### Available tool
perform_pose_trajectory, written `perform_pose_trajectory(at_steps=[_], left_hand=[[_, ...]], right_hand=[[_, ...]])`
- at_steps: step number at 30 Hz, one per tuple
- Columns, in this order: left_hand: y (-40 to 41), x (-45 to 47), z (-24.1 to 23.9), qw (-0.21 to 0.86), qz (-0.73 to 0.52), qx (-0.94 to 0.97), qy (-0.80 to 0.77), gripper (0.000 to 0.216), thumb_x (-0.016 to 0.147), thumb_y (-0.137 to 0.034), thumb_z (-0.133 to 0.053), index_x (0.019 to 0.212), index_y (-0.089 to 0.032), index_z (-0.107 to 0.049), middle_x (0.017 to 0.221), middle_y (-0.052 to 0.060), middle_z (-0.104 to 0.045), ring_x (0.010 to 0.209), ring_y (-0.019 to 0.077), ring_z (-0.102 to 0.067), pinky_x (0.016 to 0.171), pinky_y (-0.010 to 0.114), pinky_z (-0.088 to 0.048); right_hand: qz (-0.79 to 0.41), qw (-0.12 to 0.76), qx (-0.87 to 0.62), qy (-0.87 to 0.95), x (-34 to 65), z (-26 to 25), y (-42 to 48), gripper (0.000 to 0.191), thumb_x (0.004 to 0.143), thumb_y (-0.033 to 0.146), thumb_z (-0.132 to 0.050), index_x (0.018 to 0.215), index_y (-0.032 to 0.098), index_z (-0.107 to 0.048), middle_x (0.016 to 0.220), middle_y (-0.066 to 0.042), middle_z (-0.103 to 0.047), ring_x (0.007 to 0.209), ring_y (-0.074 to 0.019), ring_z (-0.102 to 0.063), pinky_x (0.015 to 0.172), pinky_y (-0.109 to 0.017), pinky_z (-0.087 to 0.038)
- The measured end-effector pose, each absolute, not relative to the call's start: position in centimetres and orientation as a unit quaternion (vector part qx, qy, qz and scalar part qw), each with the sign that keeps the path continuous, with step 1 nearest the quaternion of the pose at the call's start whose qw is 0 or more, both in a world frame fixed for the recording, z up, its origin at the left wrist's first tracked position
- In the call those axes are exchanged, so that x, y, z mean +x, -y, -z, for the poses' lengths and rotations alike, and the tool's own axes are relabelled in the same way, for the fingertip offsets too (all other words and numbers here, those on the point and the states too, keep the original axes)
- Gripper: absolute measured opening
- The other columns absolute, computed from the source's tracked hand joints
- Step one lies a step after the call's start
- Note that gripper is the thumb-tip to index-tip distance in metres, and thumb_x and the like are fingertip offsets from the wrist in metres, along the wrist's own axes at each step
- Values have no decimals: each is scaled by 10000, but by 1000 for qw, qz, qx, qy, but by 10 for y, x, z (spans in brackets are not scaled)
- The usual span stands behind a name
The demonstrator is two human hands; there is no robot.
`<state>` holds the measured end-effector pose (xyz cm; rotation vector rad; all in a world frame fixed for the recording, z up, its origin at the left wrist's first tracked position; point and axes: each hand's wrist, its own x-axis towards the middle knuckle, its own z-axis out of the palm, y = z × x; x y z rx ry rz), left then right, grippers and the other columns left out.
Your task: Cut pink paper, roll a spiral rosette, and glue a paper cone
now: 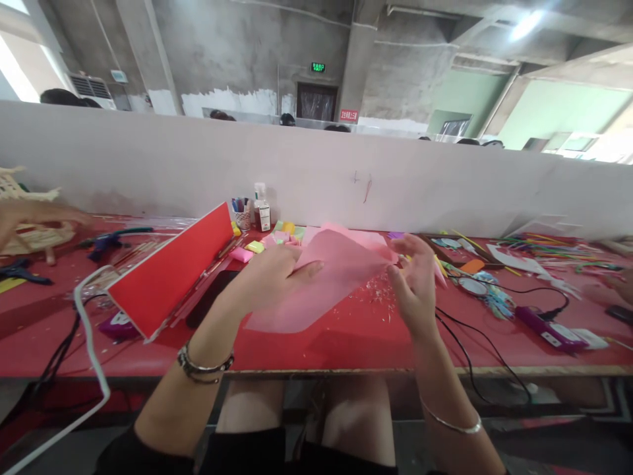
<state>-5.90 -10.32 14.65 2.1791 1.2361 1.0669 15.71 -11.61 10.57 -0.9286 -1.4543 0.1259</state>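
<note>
A thin pink paper sheet (316, 297) is raised and bent above the red tabletop, its top edge curving over. My left hand (271, 270) grips its left side, thumb lying across the front and the other fingers partly hidden behind the paper. At the sheet's right corner, my right hand (415, 284) has its thumb and curled fingers closed on the edge. More pink paper (368, 239) lies behind the raised sheet. Small pale scraps (380, 297) are scattered under and beside my right hand.
A red board (173, 270) stands tilted at left, beside a dark flat object (210, 300). A pen cup (242, 214), a bottle (262, 208) and small colourful packets (241, 254) stand behind. Cables and a purple power strip (548, 328) lie right. Another person's hand (39, 221) shows far left.
</note>
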Motion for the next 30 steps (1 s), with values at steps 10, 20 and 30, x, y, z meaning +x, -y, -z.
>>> perform_pose_trajectory(at_steps=[10,20,30], left_hand=[[100,-58,-147,150,-195,859,-449,509,690,-445,-489,355,-212,-185,331,-51,-206,285,66,-203,351,256,-123],[87,-58,-130,167,-263,836,-452,492,698,-484,-482,409,-205,-197,387,-55,-221,359,76,-216,405,259,-133],[95,-44,-129,39,-325,843,-426,313,835,-344,-255,606,-182,-393,507,-30,-360,471,103,-323,457,228,-178]], right_hand=[[-59,433,-442,783,127,-132,122,259,818,296,-358,609,175,-453,547,27,-446,528,-85,-420,517,-199,-313],[-75,439,-462,767,123,-118,111,292,825,286,-319,556,190,-263,472,58,-285,440,-58,-282,438,-193,-206],[-76,402,-448,795,117,-114,111,302,839,306,-289,560,194,-272,490,47,-315,441,-66,-315,442,-199,-211]])
